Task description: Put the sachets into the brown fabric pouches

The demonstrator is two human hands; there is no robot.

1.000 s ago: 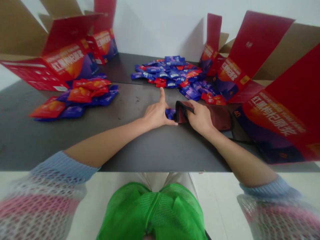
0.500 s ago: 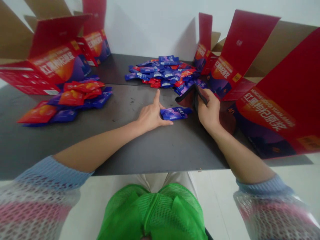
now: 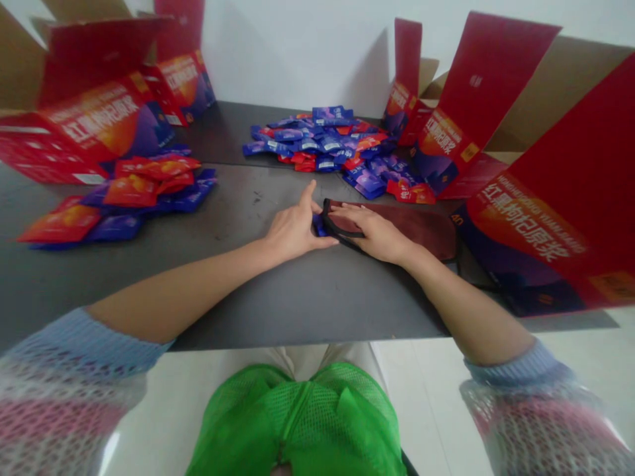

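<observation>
A brown sheet-like piece with black edging [image 3: 421, 228] lies flat on the grey table. My right hand [image 3: 380, 233] rests palm down on its left part, fingers stretched out. Under its left end a bit of a blue sachet [image 3: 319, 225] peeks out; the rest of that sachet is covered. Against this end stands my left hand [image 3: 294, 228], thumb and forefinger spread wide, bordering the sachet without gripping it. Behind both hands is a heap of blue and red sachets [image 3: 322, 142].
More sachets [image 3: 149, 182] lie in a loose pile at the left. Open red cartons stand around: one at the left [image 3: 106, 129], another behind it [image 3: 183, 82], a large one at the right [image 3: 540, 231] and others at the back right [image 3: 441, 142]. The table's front edge [image 3: 317, 342] is close.
My right hand has brought the raised brown piece down to the left and flattened it over the blue sachet. A red sachet by the heap now shows. My left hand keeps nearly the same place.
</observation>
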